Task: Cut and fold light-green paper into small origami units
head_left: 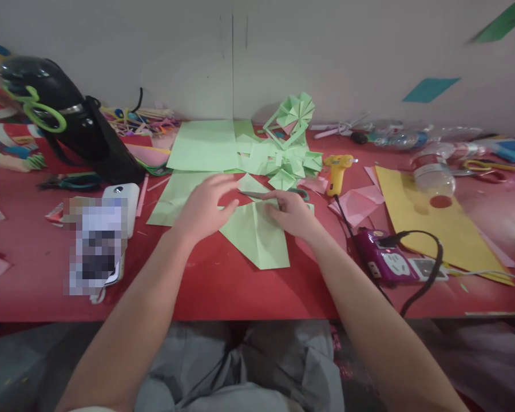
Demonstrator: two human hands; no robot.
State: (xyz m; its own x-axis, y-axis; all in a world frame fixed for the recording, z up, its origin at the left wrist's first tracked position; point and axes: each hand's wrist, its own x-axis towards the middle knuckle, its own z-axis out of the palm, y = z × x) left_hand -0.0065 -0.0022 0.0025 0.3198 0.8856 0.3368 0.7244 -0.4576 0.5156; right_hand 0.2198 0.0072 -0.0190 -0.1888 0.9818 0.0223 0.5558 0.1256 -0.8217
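Both hands rest on a folded green sheet (257, 232) that lies flat on the red table (223, 286), close to the near edge. The left hand (206, 206) lies palm down at the sheet's upper left corner, fingers spread and loose, closed on nothing; its fingertips reach past the fold towards a small green triangle (249, 184) just beyond them. The right hand (292, 213) presses on the sheet's upper right part, fingers bent and pointing left, their tips flat on the paper; I cannot tell whether they pinch an edge or only hold it down. The two sets of fingertips are near each other but not touching.

Just beyond the right fingers lies a pair of scissors (302, 193), partly hidden by the hand. Further out from both hands sits a heap of folded green pieces (294, 154) and a large flat green sheet (203, 146) near the wall. To the right of the right fingers are a yellow glue gun (337, 170), some pink paper (357, 204), a purple power strip (386, 260) with a black cable, and a yellow sheet (433, 229) with a plastic bottle (432, 171) on it. To the left of the left fingers are a white box (122, 203) and a black bag (72, 123).
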